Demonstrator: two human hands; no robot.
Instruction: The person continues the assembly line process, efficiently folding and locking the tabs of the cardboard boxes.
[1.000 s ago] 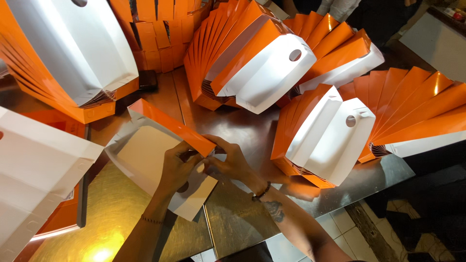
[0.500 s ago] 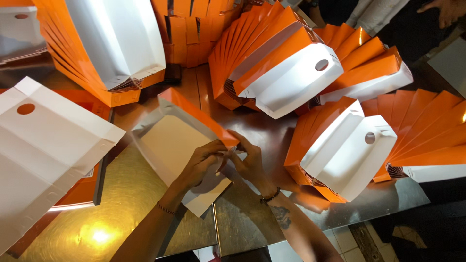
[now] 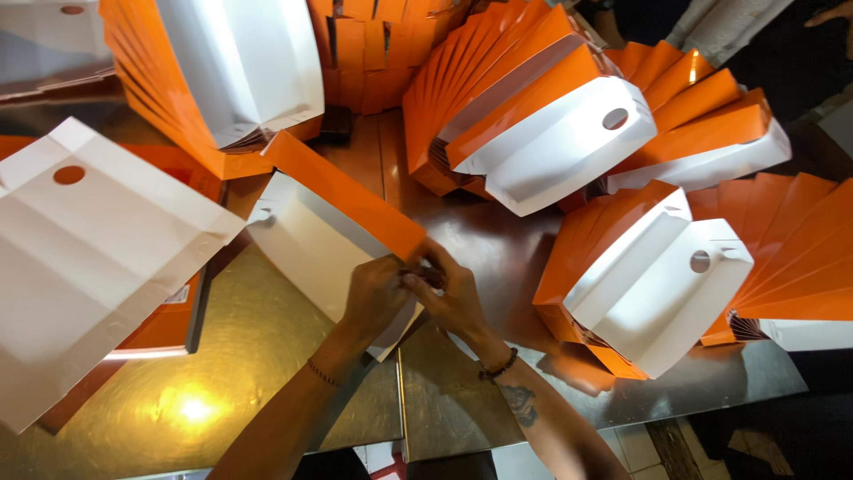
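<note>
A flat cardboard box blank (image 3: 311,236), white inside with an orange flap along its far edge, lies on the metal table (image 3: 462,400) in front of me. My left hand (image 3: 375,298) rests on its near right corner, fingers curled over the edge. My right hand (image 3: 449,293) meets it from the right and pinches the end of the orange flap. Both hands press together at that corner. A dark bead bracelet circles my right wrist, a thin band my left.
Fanned stacks of folded orange-and-white boxes (image 3: 569,142) ring the table: far left (image 3: 231,80), right (image 3: 657,293) and far right (image 3: 791,267). A large white blank with a round hole (image 3: 89,258) lies at the left. Another person's hand (image 3: 831,13) shows top right.
Both hands have slid toward the near right corner of the blank and closed together on the orange flap's end. The view has shifted, so the stacks appear lower and further right.
</note>
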